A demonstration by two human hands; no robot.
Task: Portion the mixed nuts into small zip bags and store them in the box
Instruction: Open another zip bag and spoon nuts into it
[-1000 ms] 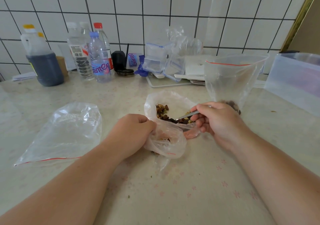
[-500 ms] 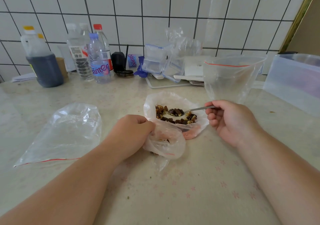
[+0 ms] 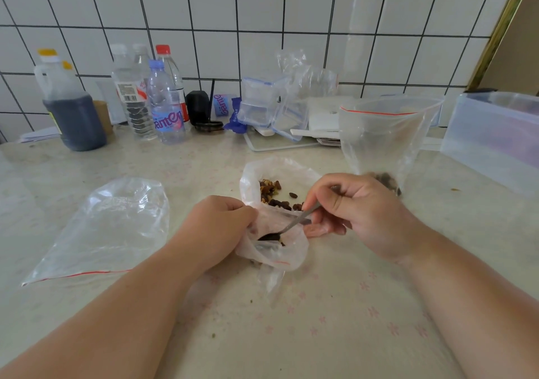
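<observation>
Crumpled nut bag [image 3: 277,250], upright zip bag [image 3: 379,142], translucent box [image 3: 493,142]

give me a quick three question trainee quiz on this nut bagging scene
1. True or false: the right hand holds a metal spoon.
2. Where is the spoon's bowl? A) inside the crumpled nut bag B) over the upright zip bag C) flat on the counter
3. Fill in: the left hand grips the nut bag's ____ edge.

Key: 1 true. 2 A. 3 near, the side closest to the person. The upright zip bag already has a few nuts at its bottom; a second zip bag lies flat on the left.
</observation>
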